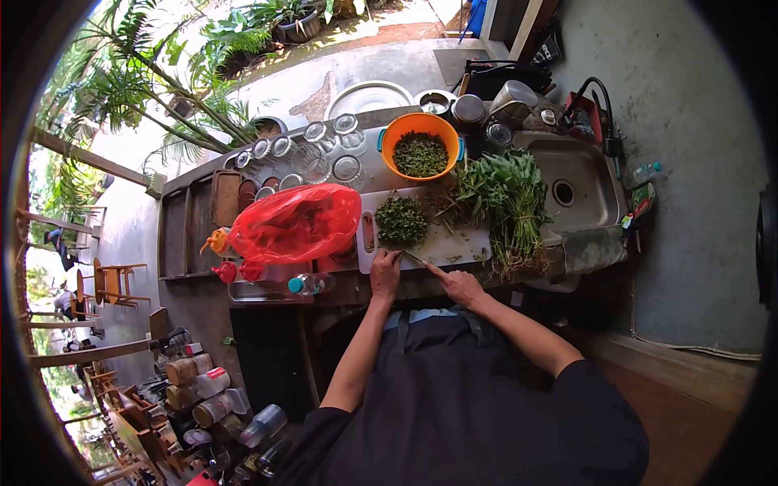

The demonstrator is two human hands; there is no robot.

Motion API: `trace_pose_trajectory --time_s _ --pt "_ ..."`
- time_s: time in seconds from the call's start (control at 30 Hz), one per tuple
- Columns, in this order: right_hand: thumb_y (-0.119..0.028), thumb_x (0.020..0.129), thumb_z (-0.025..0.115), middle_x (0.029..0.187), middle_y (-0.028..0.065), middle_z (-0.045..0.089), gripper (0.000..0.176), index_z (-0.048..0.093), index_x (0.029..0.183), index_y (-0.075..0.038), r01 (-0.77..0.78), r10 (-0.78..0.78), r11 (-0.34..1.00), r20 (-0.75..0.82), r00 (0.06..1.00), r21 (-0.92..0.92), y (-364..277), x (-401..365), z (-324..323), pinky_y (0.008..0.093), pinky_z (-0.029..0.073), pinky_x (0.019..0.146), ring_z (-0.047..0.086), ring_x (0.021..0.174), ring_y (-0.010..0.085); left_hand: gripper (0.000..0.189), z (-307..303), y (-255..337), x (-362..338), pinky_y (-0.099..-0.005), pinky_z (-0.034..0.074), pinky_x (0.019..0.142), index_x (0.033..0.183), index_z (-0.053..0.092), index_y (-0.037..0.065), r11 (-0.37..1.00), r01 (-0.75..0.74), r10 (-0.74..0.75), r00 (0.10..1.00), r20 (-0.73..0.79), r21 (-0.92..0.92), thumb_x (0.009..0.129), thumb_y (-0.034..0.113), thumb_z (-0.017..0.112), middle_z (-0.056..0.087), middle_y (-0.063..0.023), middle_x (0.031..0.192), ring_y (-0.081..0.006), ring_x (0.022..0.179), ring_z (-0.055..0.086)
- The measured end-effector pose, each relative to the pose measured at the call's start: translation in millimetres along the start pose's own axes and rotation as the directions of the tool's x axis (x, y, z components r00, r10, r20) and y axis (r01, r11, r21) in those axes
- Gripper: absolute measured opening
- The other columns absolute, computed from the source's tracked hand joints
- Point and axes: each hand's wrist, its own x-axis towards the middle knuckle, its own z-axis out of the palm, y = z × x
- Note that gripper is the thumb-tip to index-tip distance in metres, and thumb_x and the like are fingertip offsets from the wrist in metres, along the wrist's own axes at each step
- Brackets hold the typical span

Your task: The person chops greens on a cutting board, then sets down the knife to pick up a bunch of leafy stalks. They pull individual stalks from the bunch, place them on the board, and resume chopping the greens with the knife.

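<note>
My right hand (460, 287) is closed round the handle of a knife (416, 259), its index finger stretched along it. The blade points left over the near edge of a white cutting board (474, 245). My left hand (385, 274) is closed by the blade's tip, its fingertips bunched; what they pinch, if anything, is too small to make out. Just beyond it lies a mound of chopped greens (401, 222) on the board. A large bunch of leafy greens (504, 198) with roots overlaps the board's right side. Behind stands an orange bowl (395, 132) with teal handles, holding more chopped leaves.
A red plastic bag (296, 219) stands left of the board, near a bottle with a teal cap (306, 283). Several upturned glasses (347, 130) fill the back left. On the right is a metal sink (579, 166) with a black faucet (604, 113).
</note>
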Motion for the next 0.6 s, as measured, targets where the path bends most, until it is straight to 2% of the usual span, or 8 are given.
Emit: trace_pose_trajectory --time_s 0.23,0.33,0.5,0.6 --pt "-0.017 0.095 0.051 0.07 0.0195 0.063 0.071 0.02 0.156 -0.037 -0.035 0.033 0.999 0.043 0.999 0.032 -6 -2 -15 0.0528 0.051 0.062 0.062 0.063 0.039 0.012 0 0 0 -0.0403 0.051 0.07 0.095 0.073 0.002 1.0 -0.005 0.005 1.0 0.019 -0.002 0.085 0.007 0.07 0.063 -0.0136 0.087 -0.0309 0.079 0.066" --pt "-0.016 0.093 0.052 0.074 0.0216 0.064 0.073 0.021 0.155 -0.04 -0.05 0.046 0.997 0.075 0.996 0.063 -11 1 -21 0.0529 0.055 0.068 0.066 0.07 0.0416 0.012 0 2 1 -0.0403 0.051 0.07 0.095 0.073 0.002 1.0 -0.031 0.031 0.999 0.01 -0.002 0.085 0.007 0.07 0.063 -0.0138 0.087 -0.0314 0.079 0.066" --pt "-0.018 0.094 0.05 0.075 0.0227 0.064 0.069 0.025 0.155 -0.038 -0.047 0.047 0.999 0.164 0.985 -0.004 -20 8 -42 0.0531 0.054 0.071 0.066 0.072 0.0417 0.011 -1 2 1 -0.0415 0.051 0.072 0.094 0.072 0.001 0.999 -0.035 0.036 0.999 0.019 -0.024 0.085 0.006 0.069 0.061 -0.0132 0.087 -0.0326 0.081 0.064" --pt "-0.02 0.094 0.05 0.075 0.0225 0.065 0.068 0.026 0.155 -0.038 -0.043 0.046 0.999 0.185 0.982 -0.021 -27 12 -53 0.053 0.054 0.071 0.066 0.071 0.0417 0.012 0 0 1 -0.0397 0.051 0.07 0.096 0.074 0.002 0.999 -0.047 0.047 0.999 0.008 -0.012 0.085 0.007 0.07 0.063 -0.0135 0.087 -0.0305 0.079 0.066"
